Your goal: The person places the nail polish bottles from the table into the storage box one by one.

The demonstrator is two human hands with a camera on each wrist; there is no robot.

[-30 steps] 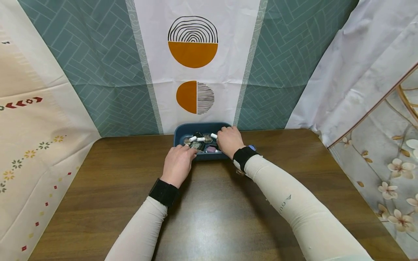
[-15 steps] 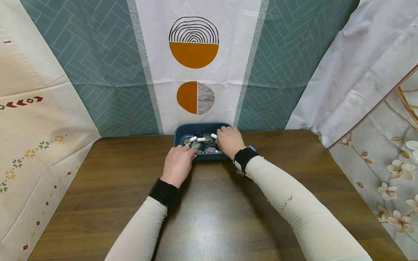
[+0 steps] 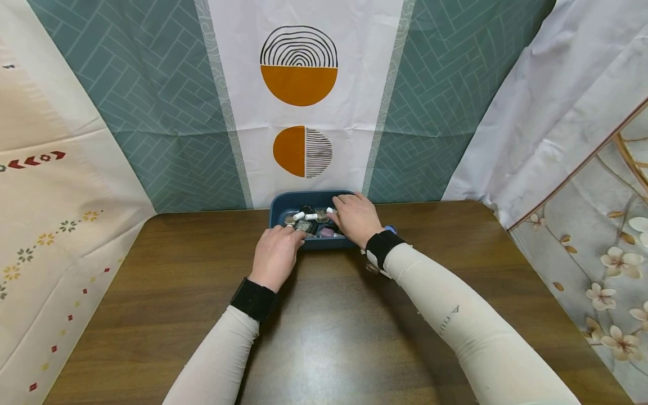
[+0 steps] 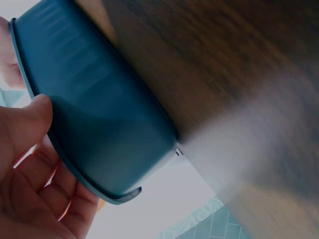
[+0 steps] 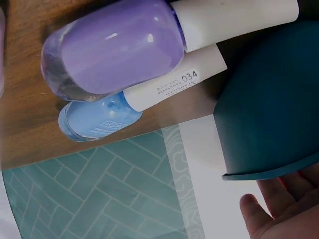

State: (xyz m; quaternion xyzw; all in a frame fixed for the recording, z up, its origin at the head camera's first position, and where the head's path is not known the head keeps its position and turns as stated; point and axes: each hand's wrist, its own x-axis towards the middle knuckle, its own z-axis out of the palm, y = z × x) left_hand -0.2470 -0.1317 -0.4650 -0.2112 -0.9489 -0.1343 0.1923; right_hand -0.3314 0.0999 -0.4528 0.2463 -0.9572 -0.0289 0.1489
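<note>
A dark blue bin [image 3: 324, 243] stands at the table's back edge, with several nail polish bottles lying jumbled in it, among them a mauve one [image 3: 327, 232] and a glittery grey one [image 3: 304, 225]. My left hand [image 3: 275, 253] grips the bin's front-left rim; in the left wrist view its thumb [image 4: 37, 117] lies against the outer wall and the fingers curl beyond the rim. Over the right rim reaches my right hand [image 3: 359, 219], thumb and fingers spread near a white cap [image 3: 330, 210]. Its fingertips are hidden inside the bin in the right wrist view.
Outside the bin on the right, a purple nail polish bottle [image 5: 124, 50] and a light blue one [image 5: 104, 119] lie on the wooden table [image 3: 324, 315]. A brownish bottle [image 3: 372, 268] lies near my right wrist. Patterned cloth [image 3: 304, 112] hangs right behind the bin.
My right hand has shifted slightly, its thumb and fingers now spread further left over the bin's contents. The left hand and the bin stay where they were.
</note>
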